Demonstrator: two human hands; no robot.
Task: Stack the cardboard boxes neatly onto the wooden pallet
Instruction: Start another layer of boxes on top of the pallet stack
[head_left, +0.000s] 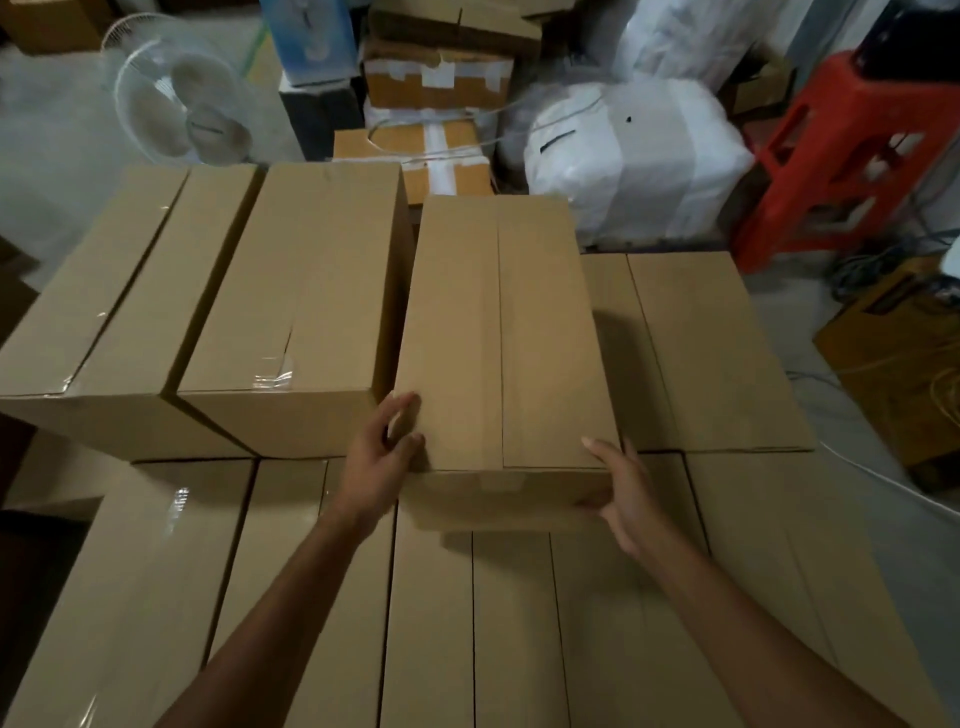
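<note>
- Both of your hands are on the held box (501, 332). It sits on top of the lower layer of boxes (470, 629), right in front of you and level with the second tier.
- Your left grip (378, 460) is wrapped round the near-left corner. The fingers curl onto the side wall, in the narrow gap next to the neighbouring box (296, 291).
- Your right grip (626, 493) clasps the near-right corner, with the thumb lying on the top edge and the fingers against the near face.
- The box's long axis runs straight away from you, roughly parallel to its neighbour. You hold only the near end, so the far end is beyond your reach. Both hands are about equally near.
- What matters here is the offset: the near edge of the held box sits closer to you than the neighbour's near edge. A push forward along the long axis would probably bring the two flush.
- There is a shadow under the near end, and I cannot tell whether the box is fully set down.
- Your left fingers fill the gap, so closing it sideways could trap them.
- The wooden pallet is hidden under the stack.
</note>
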